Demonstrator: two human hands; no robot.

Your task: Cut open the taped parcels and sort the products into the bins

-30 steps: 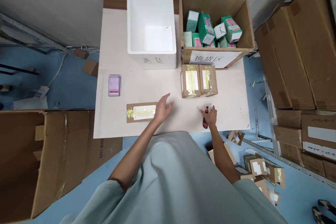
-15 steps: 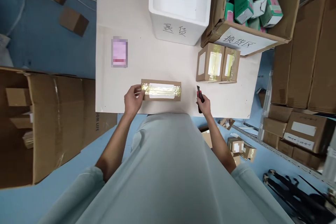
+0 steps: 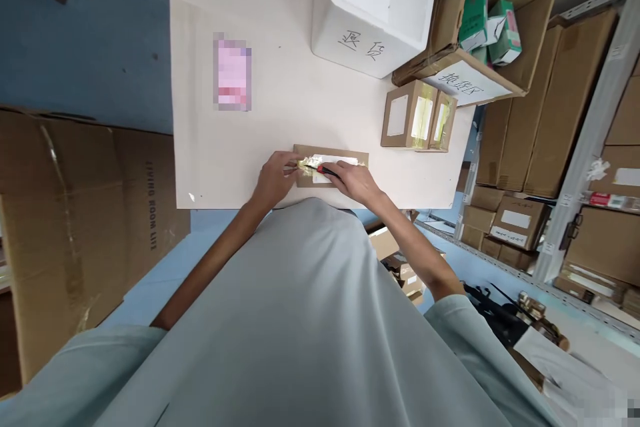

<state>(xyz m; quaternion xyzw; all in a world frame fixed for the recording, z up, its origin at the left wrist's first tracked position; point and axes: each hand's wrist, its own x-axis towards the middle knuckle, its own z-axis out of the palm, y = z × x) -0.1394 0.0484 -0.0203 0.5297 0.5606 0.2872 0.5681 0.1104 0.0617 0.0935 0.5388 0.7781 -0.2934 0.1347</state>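
Note:
A long, flat cardboard box (image 3: 334, 159) with a white label and shiny clear tape lies near the front edge of the table (image 3: 280, 100). My left hand (image 3: 275, 179) grips its left end, with fingers closed at the crumpled tape there. In my right hand (image 3: 357, 181) is a red and black box cutter (image 3: 324, 170), held low over the box. The cutter's tip points left at the tape close to my left fingertips. Whether the blade has gone into the tape is too small to tell.
Two taped cartons (image 3: 407, 113) stand at the table's right. Behind them are a white foam box (image 3: 360, 47) and an open carton (image 3: 530, 33) of green boxes. A blurred pink item (image 3: 233, 73) lies at the left. Large cardboard (image 3: 110, 200) stands left of the table.
My right hand has brought the box cutter leftwards from beside the box onto its taped top. My left hand stays at the box's left end. The view has shifted.

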